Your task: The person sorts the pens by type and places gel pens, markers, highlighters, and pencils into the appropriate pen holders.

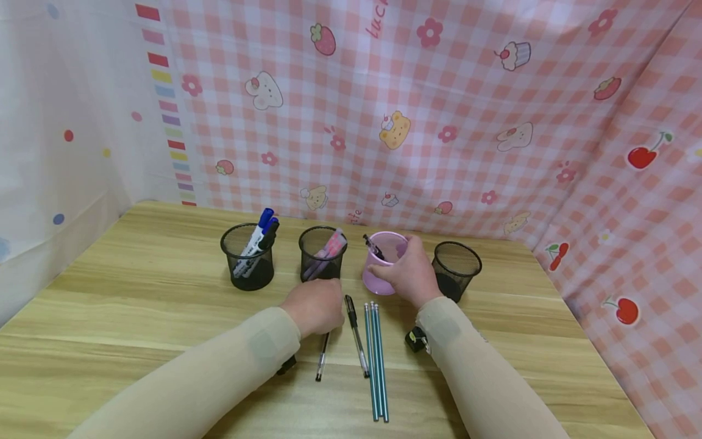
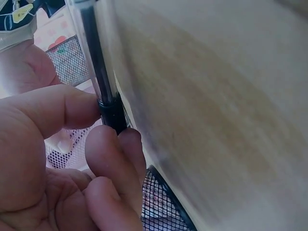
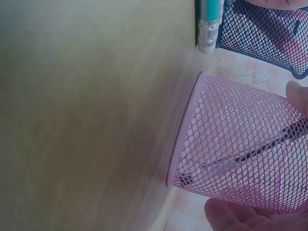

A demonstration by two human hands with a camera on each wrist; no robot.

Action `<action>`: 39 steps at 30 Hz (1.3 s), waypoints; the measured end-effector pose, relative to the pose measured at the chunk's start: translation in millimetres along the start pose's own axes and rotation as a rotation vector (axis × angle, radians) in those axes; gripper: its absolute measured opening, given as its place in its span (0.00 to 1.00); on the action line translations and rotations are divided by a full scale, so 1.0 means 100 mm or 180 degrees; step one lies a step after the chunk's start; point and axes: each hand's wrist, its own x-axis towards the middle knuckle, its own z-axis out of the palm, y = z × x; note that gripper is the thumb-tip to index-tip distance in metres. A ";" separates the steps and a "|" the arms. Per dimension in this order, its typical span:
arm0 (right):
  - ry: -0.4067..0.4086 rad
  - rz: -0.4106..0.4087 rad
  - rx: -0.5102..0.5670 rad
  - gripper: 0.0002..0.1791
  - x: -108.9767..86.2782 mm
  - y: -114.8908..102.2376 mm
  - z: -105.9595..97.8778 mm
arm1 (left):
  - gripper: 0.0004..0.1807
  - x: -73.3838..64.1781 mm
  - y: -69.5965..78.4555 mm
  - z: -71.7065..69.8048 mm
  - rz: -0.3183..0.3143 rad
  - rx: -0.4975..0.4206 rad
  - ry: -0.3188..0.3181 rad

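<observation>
My left hand (image 1: 317,305) pinches a clear-barrelled pen with a black grip (image 2: 94,48) between thumb and fingers, in front of the middle black mesh cup. The pen's other end (image 1: 322,363) shows below the hand in the head view, close over the table. My right hand (image 1: 410,274) grips a pink mesh pen holder (image 1: 377,284) by its right side, thumb across the front near the rim. A black-and-clear pen (image 3: 250,153) leans inside this holder, its top (image 1: 371,244) above the rim. The holder stands upright, its base at the tabletop.
Another black-capped pen (image 1: 358,335) and three teal pencils (image 1: 376,360) lie on the wooden table (image 1: 137,317). Black mesh cups stand in a row: one with markers (image 1: 252,279), one with pink pens (image 1: 329,247), and one at right (image 1: 456,268). A checked cloth (image 1: 351,110) hangs behind.
</observation>
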 end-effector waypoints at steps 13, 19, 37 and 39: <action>-0.0004 0.0004 0.0004 0.58 0.00 0.00 0.01 | 0.28 0.01 0.01 -0.03 -0.0097 -0.0222 0.0147; -0.0007 0.0007 0.0019 0.58 0.00 0.01 0.01 | 0.21 -0.01 0.00 -0.06 -0.0086 -0.0404 0.0215; 0.0000 -0.0007 -0.0009 0.58 0.01 0.02 0.01 | 0.21 -0.08 0.00 -0.15 -0.0075 -0.0636 0.0556; 0.0005 -0.0013 -0.0007 0.58 0.01 0.02 0.01 | 0.21 -0.09 0.01 -0.16 -0.0068 -0.0671 0.0605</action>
